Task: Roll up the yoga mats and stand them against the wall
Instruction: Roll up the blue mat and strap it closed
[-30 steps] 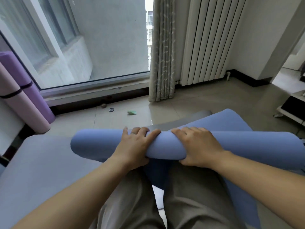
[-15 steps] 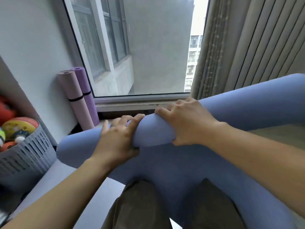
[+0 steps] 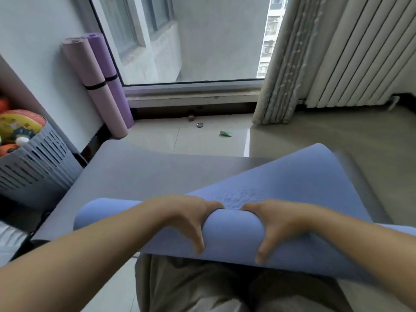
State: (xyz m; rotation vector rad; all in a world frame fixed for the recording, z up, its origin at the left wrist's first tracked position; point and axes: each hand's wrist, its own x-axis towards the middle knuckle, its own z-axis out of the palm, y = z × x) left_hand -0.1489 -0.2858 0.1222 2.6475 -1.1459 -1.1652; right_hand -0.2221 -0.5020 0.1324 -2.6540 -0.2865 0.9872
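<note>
The person holds a blue yoga mat (image 3: 233,233) that is rolled only in part. The rolled part lies across, just above the person's grey trousers (image 3: 198,287), and both hands are on its middle, near each other but not touching. The left hand (image 3: 186,218) grips the roll: its fingers (image 3: 213,205) are curled over the top toward the far side, and the thumb presses on the near side. The right hand (image 3: 282,222) grips the roll in the same way, with the thumb pointing down on the near side. The part of the blue mat that is not rolled goes away from the hands, up and to the right, and its far corner is lifted.

Under it a grey mat (image 3: 139,174) lies flat on the floor (image 3: 326,136), with its far edge toward the window (image 3: 193,41).

In the far left corner of the floor two rolled mats stand and lean against the wall beside the window frame. The pink mat (image 3: 93,84) is in front and the purple mat (image 3: 111,70) is just behind it, touching it. Each has a dark strap around its middle.

At the left edge of the floor there is a grey basket (image 3: 33,170) with slots, and colourful toys are in it. Near the far edge, below the window, lie a small round ring (image 3: 199,125) and a green piece of paper (image 3: 225,133). A curtain (image 3: 283,64) hangs at the right of the window, and a white radiator (image 3: 364,52) is beside it.
</note>
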